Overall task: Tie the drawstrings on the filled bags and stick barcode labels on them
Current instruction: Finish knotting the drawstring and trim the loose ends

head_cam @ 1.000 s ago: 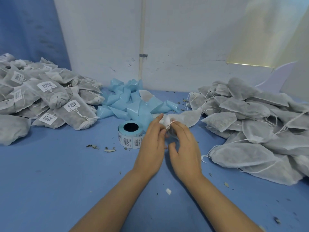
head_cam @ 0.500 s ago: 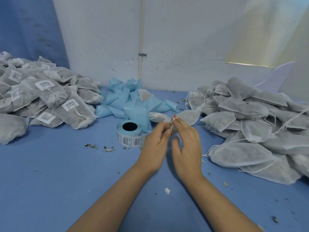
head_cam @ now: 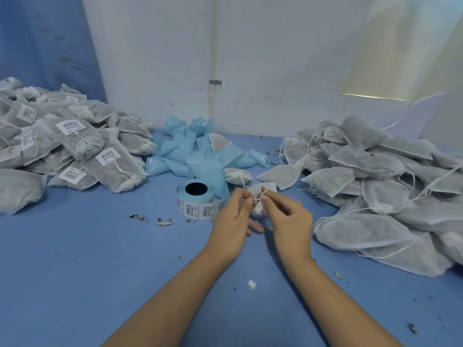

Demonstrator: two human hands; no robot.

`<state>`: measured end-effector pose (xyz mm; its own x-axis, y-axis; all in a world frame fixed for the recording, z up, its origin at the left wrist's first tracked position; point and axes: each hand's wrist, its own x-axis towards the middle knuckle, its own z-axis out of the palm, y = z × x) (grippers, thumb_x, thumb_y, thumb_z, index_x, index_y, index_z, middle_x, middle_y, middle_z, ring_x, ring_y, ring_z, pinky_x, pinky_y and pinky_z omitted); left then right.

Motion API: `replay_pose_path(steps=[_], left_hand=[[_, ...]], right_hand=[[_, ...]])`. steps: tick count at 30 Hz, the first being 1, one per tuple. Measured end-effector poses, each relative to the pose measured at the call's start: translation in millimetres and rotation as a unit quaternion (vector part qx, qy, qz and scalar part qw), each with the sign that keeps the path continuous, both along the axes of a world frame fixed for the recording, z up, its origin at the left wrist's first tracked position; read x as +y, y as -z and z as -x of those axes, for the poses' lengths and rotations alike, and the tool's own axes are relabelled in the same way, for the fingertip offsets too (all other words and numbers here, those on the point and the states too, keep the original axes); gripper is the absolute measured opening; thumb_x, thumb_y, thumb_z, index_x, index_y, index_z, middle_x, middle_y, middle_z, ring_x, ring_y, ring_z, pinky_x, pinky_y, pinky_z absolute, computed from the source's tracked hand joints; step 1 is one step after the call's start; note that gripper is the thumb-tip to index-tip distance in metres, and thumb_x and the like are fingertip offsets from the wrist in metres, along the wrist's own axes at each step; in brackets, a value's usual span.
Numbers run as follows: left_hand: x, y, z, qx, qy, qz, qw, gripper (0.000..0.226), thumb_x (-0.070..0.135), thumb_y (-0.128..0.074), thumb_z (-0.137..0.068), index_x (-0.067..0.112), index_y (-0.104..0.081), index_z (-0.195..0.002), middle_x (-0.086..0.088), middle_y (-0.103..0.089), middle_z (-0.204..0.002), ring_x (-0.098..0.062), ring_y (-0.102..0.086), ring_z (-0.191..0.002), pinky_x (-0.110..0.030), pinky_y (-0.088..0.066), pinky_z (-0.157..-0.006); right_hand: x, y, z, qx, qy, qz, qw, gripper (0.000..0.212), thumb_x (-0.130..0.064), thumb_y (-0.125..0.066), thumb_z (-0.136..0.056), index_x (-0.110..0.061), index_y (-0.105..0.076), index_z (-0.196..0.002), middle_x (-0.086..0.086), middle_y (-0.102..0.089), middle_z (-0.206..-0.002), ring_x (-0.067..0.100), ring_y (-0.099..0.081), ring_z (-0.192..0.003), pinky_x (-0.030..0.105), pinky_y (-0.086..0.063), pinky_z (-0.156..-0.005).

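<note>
We see the left hand (head_cam: 233, 221) and right hand (head_cam: 290, 219), their fingers (head_cam: 248, 202) each pinching the white drawstring (head_cam: 260, 196) above the gathered mouth of a filled mesh bag (head_cam: 254, 190), held low over the blue worktop (head_cam: 87, 246) just right of the barcode label roll (head_cam: 198, 201).

I see crumpled blue backing strips (head_cam: 198, 151) heaped against the wall (head_cam: 275, 58), with dried leaf bits (head_cam: 164, 222) and a white scrap (head_cam: 251, 284) on the bench (head_cam: 87, 259).
</note>
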<state>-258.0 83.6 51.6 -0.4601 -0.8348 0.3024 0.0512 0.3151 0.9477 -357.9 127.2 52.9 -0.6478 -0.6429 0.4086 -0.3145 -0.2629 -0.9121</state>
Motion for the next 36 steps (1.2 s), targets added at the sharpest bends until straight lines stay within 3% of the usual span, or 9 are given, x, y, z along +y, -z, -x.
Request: replay_pose_path(steps=[3,6,12,18,22,26,28,32,36], left_hand=[[0.4,-1.2,-0.1,0.017,-0.013,-0.019,1.0,0.016,0.021,-0.036,-0.103,0.022,-0.046,-0.09,0.01,-0.062,-0.079,-0.027,-0.068,-0.06,-0.024,-0.043,-0.05],[-1.4,-2.2,-0.4,0.032,-0.024,-0.034,0.999,0.015,0.021,-0.037,-0.102,0.024,-0.045,-0.091,0.021,-0.063,-0.069,-0.021,-0.065,-0.053,-0.022,-0.042,-0.046],[-2.9,0.7,-4.3,0.031,-0.096,-0.009,0.995,0.016,0.02,-0.045,-0.1,0.026,-0.051,-0.086,0.005,-0.063,-0.063,-0.022,-0.064,-0.05,-0.02,-0.04,-0.044],[-2.3,2.9,-3.1,0.019,-0.125,0.05,0.991,0.018,0.017,-0.052,-0.096,0.025,-0.058,-0.081,-0.001,-0.062,-0.066,-0.006,-0.057,-0.046,-0.014,-0.041,-0.049],[-0.2,2.7,-3.0,0.033,-0.088,0.04,0.995,0.021,0.013,-0.053,-0.096,0.026,-0.057,-0.079,0.002,-0.063,-0.061,-0.004,-0.056,-0.047,-0.013,-0.044,-0.05],[-0.6,1.9,-2.1,0.072,-0.042,-0.02,0.996,0.018,0.005,-0.05,-0.096,0.015,-0.059,-0.084,-0.003,-0.071,-0.083,-0.009,-0.068,-0.071,-0.015,-0.051,-0.061],[-0.6,1.3,-0.8,0.094,-0.014,-0.054,0.994,0.017,0.003,-0.048,-0.096,0.01,-0.059,-0.086,-0.01,-0.071,-0.091,-0.015,-0.07,-0.08,-0.02,-0.055,-0.066],[-2.4,1.1,0.3,0.106,-0.008,-0.078,0.991,0.015,0.003,-0.048,-0.096,0.008,-0.058,-0.087,-0.007,-0.069,-0.082,-0.011,-0.069,-0.071,-0.02,-0.055,-0.063],[-5.2,1.6,-1.8,0.072,-0.029,-0.049,0.996,0.019,0.008,-0.054,-0.095,0.018,-0.063,-0.082,0.008,-0.069,-0.07,-0.008,-0.067,-0.067,-0.019,-0.052,-0.058]], right_hand=[[-1.7,-3.1,0.8,-0.079,-0.042,0.013,0.996,0.018,-0.007,-0.072,-0.081,-0.024,-0.075,-0.082,-0.012,-0.075,-0.085,0.004,-0.069,-0.087,0.013,-0.05,-0.074],[-3.2,-1.9,1.0,-0.071,-0.059,0.005,0.996,0.017,-0.009,-0.074,-0.08,-0.025,-0.076,-0.081,-0.013,-0.075,-0.083,0.001,-0.07,-0.083,0.01,-0.049,-0.071],[-4.2,-1.2,-3.1,0.031,-0.073,-0.046,0.996,0.021,-0.016,-0.074,-0.081,-0.037,-0.074,-0.074,-0.018,-0.074,-0.081,0.009,-0.067,-0.093,0.024,-0.049,-0.084],[-1.2,-2.5,-3.6,0.112,-0.04,-0.087,0.989,0.011,-0.021,-0.072,-0.082,-0.03,-0.077,-0.079,-0.021,-0.071,-0.081,0.002,-0.054,-0.097,0.005,-0.036,-0.077],[-2.0,-0.3,-4.0,0.112,-0.03,-0.099,0.988,0.009,-0.018,-0.07,-0.082,-0.024,-0.075,-0.077,-0.017,-0.07,-0.078,0.004,-0.051,-0.095,0.006,-0.036,-0.073],[-3.6,1.6,-5.6,0.06,-0.036,-0.103,0.992,0.014,-0.014,-0.068,-0.078,-0.022,-0.065,-0.068,-0.01,-0.066,-0.074,0.015,-0.058,-0.087,0.026,-0.046,-0.077],[-3.9,1.5,-4.7,0.033,-0.043,-0.104,0.993,0.012,-0.012,-0.067,-0.077,-0.018,-0.063,-0.068,-0.007,-0.065,-0.075,0.009,-0.059,-0.078,0.023,-0.045,-0.072],[-4.5,0.4,-3.2,-0.015,-0.057,-0.079,0.995,0.013,-0.005,-0.066,-0.08,-0.013,-0.064,-0.07,-0.003,-0.056,-0.092,-0.001,-0.057,-0.076,0.01,-0.042,-0.071],[-4.1,-4.0,-2.1,-0.127,-0.127,-0.087,0.98,0.019,-0.003,-0.061,-0.085,-0.01,-0.06,-0.068,0.003,-0.061,-0.075,0.013,-0.056,-0.072,0.015,-0.045,-0.066]])
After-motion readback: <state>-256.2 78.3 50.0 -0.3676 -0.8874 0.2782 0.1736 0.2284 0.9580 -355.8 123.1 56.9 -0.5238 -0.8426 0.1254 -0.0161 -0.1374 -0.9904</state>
